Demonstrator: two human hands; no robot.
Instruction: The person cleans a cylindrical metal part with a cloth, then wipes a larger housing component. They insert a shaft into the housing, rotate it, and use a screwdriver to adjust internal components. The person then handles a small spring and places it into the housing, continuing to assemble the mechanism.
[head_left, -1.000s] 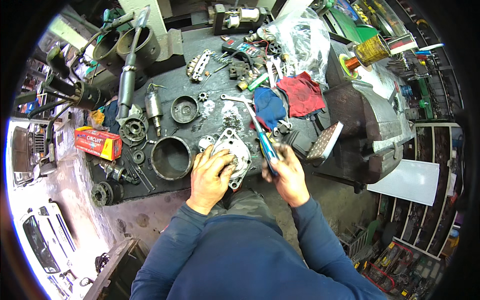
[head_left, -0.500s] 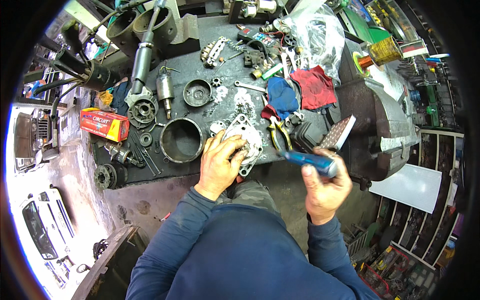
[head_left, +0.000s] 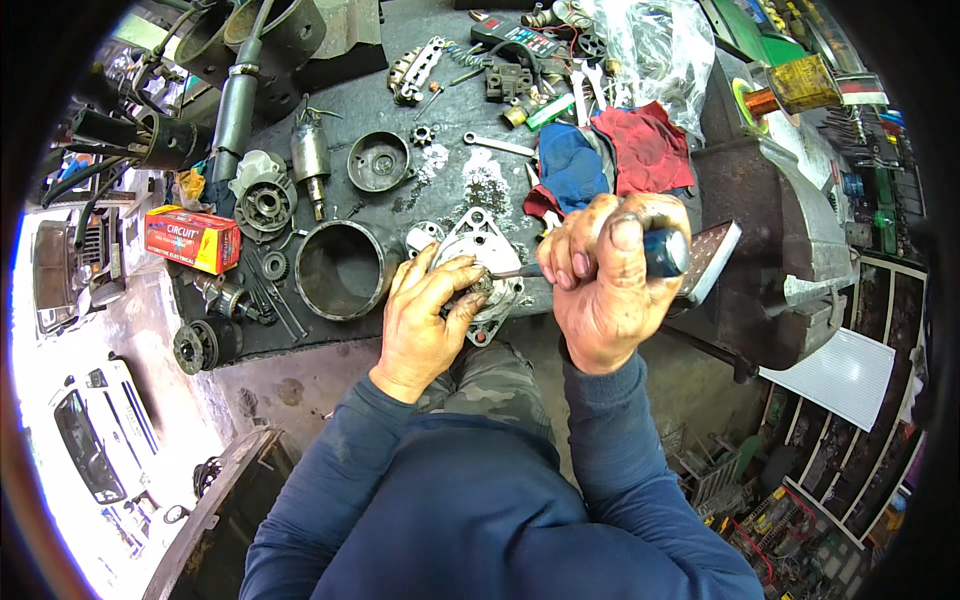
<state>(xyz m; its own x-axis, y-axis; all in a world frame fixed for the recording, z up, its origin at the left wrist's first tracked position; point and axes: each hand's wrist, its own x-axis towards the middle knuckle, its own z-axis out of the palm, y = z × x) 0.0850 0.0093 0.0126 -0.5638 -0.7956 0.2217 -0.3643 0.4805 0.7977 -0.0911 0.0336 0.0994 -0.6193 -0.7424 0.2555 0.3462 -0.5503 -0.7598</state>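
A silver metal housing point(head_left: 481, 243) with bolt holes at its ends lies at the bench's front edge. My left hand point(head_left: 425, 312) grips it, fingers curled over its face and thumb pressed near the middle. My right hand point(head_left: 610, 285) is closed round the blue handle of a screwdriver point(head_left: 665, 253). The shaft points left, its tip at the middle of the housing beside my left fingertips; whether it touches is hard to tell. A small round metal part point(head_left: 424, 237) sits just behind my left hand.
On the dark workbench point(head_left: 400, 225) stand an open metal cylinder point(head_left: 343, 270), a shallow metal cup point(head_left: 380, 162) and a red-yellow box point(head_left: 194, 239). Behind my right hand lie a blue cloth point(head_left: 572, 168) and a red cloth point(head_left: 645, 150). A large dark casing point(head_left: 775, 240) fills the right side.
My right hand has brought the screwdriver left to the housing and its grip has closed tighter round the handle. The left hand stays on the housing. The view has shifted slightly.
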